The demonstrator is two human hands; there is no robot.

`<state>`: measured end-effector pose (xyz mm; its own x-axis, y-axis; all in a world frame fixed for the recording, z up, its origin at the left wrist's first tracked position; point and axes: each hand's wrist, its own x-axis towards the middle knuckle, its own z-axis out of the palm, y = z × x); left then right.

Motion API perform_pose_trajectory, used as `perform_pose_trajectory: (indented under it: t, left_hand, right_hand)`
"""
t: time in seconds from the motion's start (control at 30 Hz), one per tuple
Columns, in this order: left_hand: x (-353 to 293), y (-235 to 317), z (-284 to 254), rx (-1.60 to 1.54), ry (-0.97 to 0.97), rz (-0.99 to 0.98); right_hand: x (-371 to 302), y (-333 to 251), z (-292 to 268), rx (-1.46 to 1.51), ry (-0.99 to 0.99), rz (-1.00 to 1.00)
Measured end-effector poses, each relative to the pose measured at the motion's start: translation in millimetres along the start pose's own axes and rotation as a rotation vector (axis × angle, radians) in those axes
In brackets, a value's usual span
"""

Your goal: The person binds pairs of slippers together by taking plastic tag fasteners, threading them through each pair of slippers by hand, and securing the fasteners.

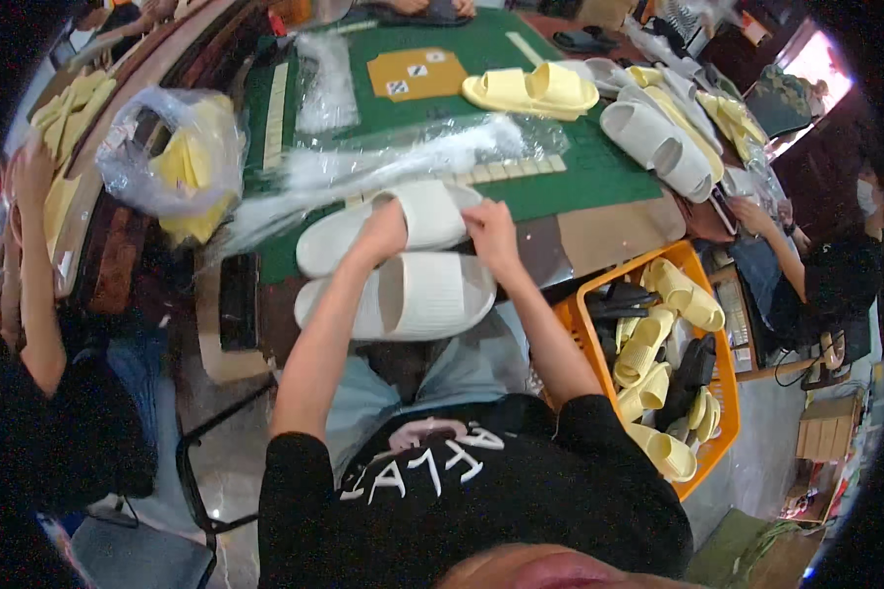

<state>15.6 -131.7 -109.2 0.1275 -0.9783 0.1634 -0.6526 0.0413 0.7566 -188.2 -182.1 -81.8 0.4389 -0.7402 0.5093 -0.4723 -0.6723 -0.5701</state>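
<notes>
Two white slide slippers lie side by side at the table's near edge, toes to the right. My left hand point(385, 234) reaches into the foot opening of the far slipper point(434, 211), curled against its strap; its fingertips are hidden. At that slipper's toe end, my right hand point(493, 234) is closed in a pinch on the rim. The near slipper point(442, 294) lies below my wrists, with neither hand on it. Just beyond both slippers, crumpled clear plastic bags point(442, 147) spread over the green mat point(599, 172).
Yellow slippers point(530, 90) stand beyond the bags; a bagged yellow pair point(182, 167) sits left. An orange crate point(584, 319) of yellow and black slippers stands by my right side. More white slippers point(658, 147) are heaped at right. Co-workers' arms point(34, 226) flank the table.
</notes>
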Motion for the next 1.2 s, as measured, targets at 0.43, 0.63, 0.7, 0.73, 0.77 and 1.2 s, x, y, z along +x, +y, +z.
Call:
perform_pose_trajectory:
  t: [0.43,0.63,0.7,0.73,0.77,1.2]
  left_hand:
    - [-12.4,2.2,7.6,-0.169,0.052,-0.133]
    - [-5.5,34.6,-5.0,-0.261,-0.035,-0.046]
    - [-5.4,40.1,-6.2,-0.261,-0.055,-0.110]
    - [-7.6,43.4,-8.1,-0.195,-0.069,-0.062]
    - [-8.3,45.8,-9.1,-0.131,-0.073,-0.014]
    - [-15.0,37.4,-5.0,-0.240,0.000,-0.012]
  right_hand:
    - [-1.8,-2.6,-2.7,-0.030,-0.065,0.011]
    - [2.6,-1.7,0.5,0.044,-0.010,0.067]
    - [3.0,0.7,3.9,0.011,0.020,0.063]
    - [2.2,2.7,4.0,0.015,0.012,0.064]
    - [2.2,3.3,4.5,0.010,0.013,0.065]
    - [0.0,10.0,17.2,0.167,0.054,0.053]
